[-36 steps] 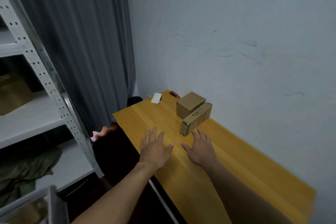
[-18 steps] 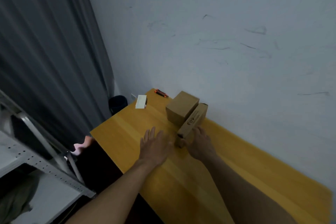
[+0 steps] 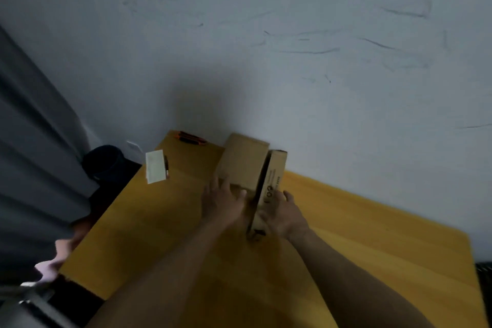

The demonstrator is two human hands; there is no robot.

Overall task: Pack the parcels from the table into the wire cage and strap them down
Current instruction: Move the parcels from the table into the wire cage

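Near the far edge of the table (image 3: 372, 234), by the wall, two cardboard parcels are gripped between two bare hands. Right hand (image 3: 286, 217): laid against the right side of the narrow box (image 3: 271, 181), fingers partly curled around its near end; whether a full clasp is formed cannot be told. Left hand (image 3: 222, 201): fingers spread, palm pressed flat on the near part of the square box (image 3: 243, 161), thumb reaching toward the narrow box. Narrow box: long, printed with dark markings, standing on edge, touching the right side of the square box, its near end between the two hands. Square box: plain brown, resting on the table. Both forearms are extended from the near edge of the table toward the boxes.

Other items on the table: a white card (image 3: 155, 170) near the far left corner, a dark pen (image 3: 166, 166) lying just beside it; an orange-and-black tool (image 3: 190, 138) at the far edge, blurred, kind not determinable. A dark round object (image 3: 105, 161) is seen beyond the table's left corner, below a grey curtain (image 3: 34, 154). Wall (image 3: 319, 61): pale, scuffed with dark marks.
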